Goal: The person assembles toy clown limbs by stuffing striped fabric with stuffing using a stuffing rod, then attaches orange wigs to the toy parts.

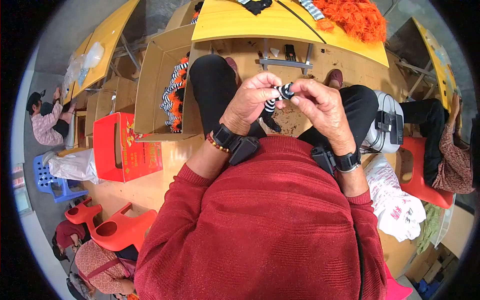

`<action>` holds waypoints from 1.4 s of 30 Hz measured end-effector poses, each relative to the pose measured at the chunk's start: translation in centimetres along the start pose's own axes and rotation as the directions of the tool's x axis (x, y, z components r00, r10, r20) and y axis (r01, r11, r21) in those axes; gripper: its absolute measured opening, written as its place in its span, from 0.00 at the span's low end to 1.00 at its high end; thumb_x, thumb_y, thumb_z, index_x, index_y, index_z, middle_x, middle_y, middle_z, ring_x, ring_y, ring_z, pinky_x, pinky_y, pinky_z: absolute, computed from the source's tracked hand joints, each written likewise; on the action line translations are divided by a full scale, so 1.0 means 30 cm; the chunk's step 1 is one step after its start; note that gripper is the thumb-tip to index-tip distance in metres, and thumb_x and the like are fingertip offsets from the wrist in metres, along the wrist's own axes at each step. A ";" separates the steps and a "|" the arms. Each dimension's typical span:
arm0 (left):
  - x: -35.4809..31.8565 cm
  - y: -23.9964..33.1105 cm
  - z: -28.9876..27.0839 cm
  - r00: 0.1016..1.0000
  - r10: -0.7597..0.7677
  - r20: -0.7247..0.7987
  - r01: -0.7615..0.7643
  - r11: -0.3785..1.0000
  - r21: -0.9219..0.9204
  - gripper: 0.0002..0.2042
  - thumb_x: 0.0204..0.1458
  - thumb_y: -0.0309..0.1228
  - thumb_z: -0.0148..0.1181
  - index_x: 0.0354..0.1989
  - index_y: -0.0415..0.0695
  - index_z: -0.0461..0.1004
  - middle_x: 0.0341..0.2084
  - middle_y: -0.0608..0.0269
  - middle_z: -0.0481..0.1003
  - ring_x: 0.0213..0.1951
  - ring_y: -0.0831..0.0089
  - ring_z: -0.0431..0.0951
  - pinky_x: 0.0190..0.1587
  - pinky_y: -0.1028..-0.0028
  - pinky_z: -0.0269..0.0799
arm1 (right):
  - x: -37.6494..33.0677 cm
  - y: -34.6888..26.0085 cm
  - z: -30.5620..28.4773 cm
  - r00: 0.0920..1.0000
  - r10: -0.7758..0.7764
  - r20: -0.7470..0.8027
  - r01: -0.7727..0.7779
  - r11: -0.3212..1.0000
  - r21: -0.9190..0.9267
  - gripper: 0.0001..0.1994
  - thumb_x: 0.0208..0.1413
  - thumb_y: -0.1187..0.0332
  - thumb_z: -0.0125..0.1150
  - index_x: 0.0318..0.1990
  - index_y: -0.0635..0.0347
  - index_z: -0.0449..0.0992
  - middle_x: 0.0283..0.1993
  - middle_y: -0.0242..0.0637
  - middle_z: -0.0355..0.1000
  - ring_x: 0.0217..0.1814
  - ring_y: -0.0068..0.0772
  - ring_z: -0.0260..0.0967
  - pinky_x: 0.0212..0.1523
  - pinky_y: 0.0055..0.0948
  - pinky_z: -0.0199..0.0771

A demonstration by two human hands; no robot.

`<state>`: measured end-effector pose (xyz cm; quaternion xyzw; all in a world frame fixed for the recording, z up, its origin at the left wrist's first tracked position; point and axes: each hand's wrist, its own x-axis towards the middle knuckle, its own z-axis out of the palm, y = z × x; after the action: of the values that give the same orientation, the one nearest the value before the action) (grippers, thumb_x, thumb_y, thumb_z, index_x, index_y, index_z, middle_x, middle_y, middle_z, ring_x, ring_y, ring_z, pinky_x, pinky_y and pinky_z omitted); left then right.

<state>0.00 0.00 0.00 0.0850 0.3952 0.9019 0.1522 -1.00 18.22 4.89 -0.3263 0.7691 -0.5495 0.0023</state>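
Note:
Between my two hands, above my lap, is a black-and-white striped fabric tube, like a small doll's stocking, with a dark end hanging down. My left hand pinches its upper part between thumb and fingers. Closed in a pinch as well, my right hand holds the tube's dark upper edge with thumb and forefinger. Fingers partly hide the top of the tube, so its exact shape there cannot be made out.
Left of my knee stands an open cardboard box holding striped and orange pieces. A red carton is nearer. Ahead, a yellow table carries an orange fluffy pile. A white bag lies right; other people sit around.

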 end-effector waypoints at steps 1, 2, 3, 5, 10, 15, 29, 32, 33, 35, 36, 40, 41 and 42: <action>0.002 0.005 0.010 1.000 0.012 0.008 -0.012 1.000 0.007 0.06 0.45 0.22 0.54 0.33 0.38 0.68 0.29 0.60 0.72 0.28 0.73 0.73 0.34 0.76 0.71 | 0.007 -0.010 0.009 1.000 0.013 -0.009 -0.014 0.997 -0.079 0.07 0.44 0.75 0.56 0.34 0.60 0.70 0.24 0.40 0.70 0.27 0.34 0.71 0.27 0.27 0.69; 0.003 0.006 0.016 1.000 0.025 0.017 -0.025 1.000 0.013 0.06 0.45 0.22 0.54 0.33 0.38 0.68 0.28 0.60 0.71 0.28 0.73 0.73 0.34 0.76 0.71 | 0.011 -0.014 0.012 1.000 0.025 -0.020 -0.027 0.987 -0.158 0.07 0.42 0.75 0.56 0.32 0.59 0.70 0.23 0.40 0.70 0.26 0.35 0.71 0.26 0.26 0.68; 0.004 0.000 0.021 0.999 0.028 0.021 -0.028 1.000 0.013 0.06 0.45 0.22 0.54 0.33 0.38 0.68 0.28 0.60 0.71 0.28 0.73 0.73 0.34 0.76 0.71 | 0.008 -0.011 0.011 1.000 0.022 -0.020 -0.025 0.986 -0.162 0.07 0.42 0.75 0.56 0.32 0.59 0.70 0.23 0.40 0.70 0.26 0.35 0.71 0.26 0.26 0.68; 0.002 -0.013 0.032 0.999 0.014 0.036 -0.015 1.000 0.027 0.06 0.45 0.22 0.54 0.32 0.38 0.68 0.28 0.60 0.71 0.28 0.73 0.73 0.34 0.76 0.71 | -0.004 0.005 0.014 0.999 0.039 -0.016 -0.041 0.989 -0.141 0.08 0.44 0.78 0.57 0.32 0.63 0.67 0.22 0.34 0.67 0.23 0.20 0.65 0.26 0.19 0.66; -0.017 -0.044 0.020 0.998 0.068 0.013 -0.068 0.996 0.059 0.06 0.44 0.21 0.53 0.32 0.38 0.68 0.28 0.61 0.71 0.30 0.74 0.73 0.35 0.76 0.70 | -0.017 -0.007 0.018 0.990 0.099 0.100 -0.070 0.964 -0.258 0.08 0.40 0.79 0.57 0.23 0.61 0.63 0.19 0.35 0.66 0.22 0.25 0.67 0.24 0.24 0.65; 0.007 -0.007 0.016 0.989 0.120 -0.090 -0.115 0.992 0.060 0.06 0.44 0.19 0.50 0.32 0.40 0.66 0.26 0.62 0.71 0.26 0.75 0.73 0.31 0.78 0.69 | -0.024 0.014 -0.002 0.993 0.016 0.120 -0.018 1.000 0.015 0.06 0.41 0.79 0.56 0.25 0.62 0.64 0.20 0.29 0.62 0.23 0.20 0.61 0.26 0.19 0.64; -0.003 0.003 0.067 0.997 0.063 0.034 -0.065 0.996 0.063 0.07 0.46 0.22 0.52 0.34 0.37 0.67 0.29 0.58 0.72 0.27 0.73 0.72 0.33 0.74 0.72 | -0.004 -0.029 -0.012 0.989 -0.105 -0.100 0.080 0.971 -0.227 0.06 0.43 0.77 0.56 0.31 0.63 0.70 0.24 0.40 0.68 0.27 0.38 0.69 0.28 0.28 0.67; -0.005 0.001 0.058 0.998 0.061 0.014 -0.061 0.996 0.066 0.06 0.46 0.22 0.53 0.34 0.38 0.67 0.28 0.59 0.72 0.27 0.74 0.72 0.31 0.76 0.71 | -0.004 -0.025 -0.009 0.994 -0.086 -0.071 0.071 0.980 -0.187 0.05 0.43 0.76 0.56 0.31 0.63 0.70 0.24 0.40 0.68 0.27 0.38 0.68 0.28 0.28 0.67; -0.005 0.000 0.057 0.998 0.067 0.012 -0.067 0.995 0.067 0.07 0.46 0.22 0.53 0.34 0.38 0.67 0.28 0.59 0.71 0.27 0.74 0.72 0.31 0.76 0.70 | -0.004 -0.025 -0.008 0.994 -0.095 -0.057 0.084 0.981 -0.174 0.06 0.43 0.76 0.56 0.31 0.63 0.70 0.24 0.40 0.68 0.26 0.39 0.68 0.28 0.28 0.67; -0.004 0.003 0.058 0.997 0.078 0.010 -0.079 0.994 0.073 0.07 0.45 0.22 0.54 0.33 0.38 0.67 0.27 0.60 0.71 0.26 0.75 0.71 0.30 0.78 0.69 | -0.003 -0.028 -0.007 0.994 -0.103 -0.043 0.095 0.982 -0.162 0.06 0.43 0.76 0.56 0.31 0.63 0.70 0.24 0.40 0.68 0.26 0.39 0.68 0.27 0.28 0.67; -0.002 0.005 0.059 0.996 0.091 0.011 -0.091 0.993 0.081 0.07 0.45 0.23 0.54 0.33 0.39 0.67 0.27 0.61 0.71 0.26 0.76 0.70 0.30 0.79 0.68 | 0.001 -0.032 -0.008 0.997 -0.074 -0.036 0.068 0.988 -0.141 0.06 0.43 0.75 0.57 0.30 0.63 0.69 0.24 0.40 0.67 0.26 0.39 0.68 0.27 0.28 0.67; 0.002 0.005 0.063 0.993 0.120 0.011 -0.121 0.980 0.156 0.07 0.45 0.22 0.54 0.33 0.39 0.67 0.25 0.63 0.70 0.25 0.78 0.69 0.28 0.81 0.67 | -0.003 -0.017 -0.008 0.999 -0.011 0.037 0.017 0.988 -0.156 0.05 0.41 0.74 0.58 0.26 0.62 0.68 0.20 0.41 0.66 0.24 0.41 0.67 0.24 0.30 0.65; 0.007 0.004 0.065 0.992 0.121 0.021 -0.123 0.979 0.165 0.07 0.44 0.22 0.54 0.33 0.39 0.67 0.25 0.64 0.70 0.25 0.78 0.70 0.28 0.81 0.66 | -0.004 -0.010 -0.008 0.999 -0.010 0.032 0.015 0.987 -0.163 0.05 0.41 0.74 0.58 0.26 0.62 0.68 0.20 0.41 0.66 0.24 0.41 0.67 0.24 0.30 0.65; 0.007 0.003 0.067 0.992 0.121 0.030 -0.124 0.977 0.175 0.07 0.44 0.22 0.54 0.33 0.40 0.67 0.25 0.64 0.70 0.26 0.78 0.70 0.27 0.82 0.65 | -0.005 -0.005 -0.006 1.000 0.002 0.028 0.003 0.988 -0.152 0.06 0.41 0.74 0.58 0.25 0.61 0.67 0.19 0.41 0.65 0.23 0.42 0.67 0.23 0.30 0.64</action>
<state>0.34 1.38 1.42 0.1310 0.4659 0.8703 0.0920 -0.87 18.42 5.03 -0.3336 0.8085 -0.4847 -0.0118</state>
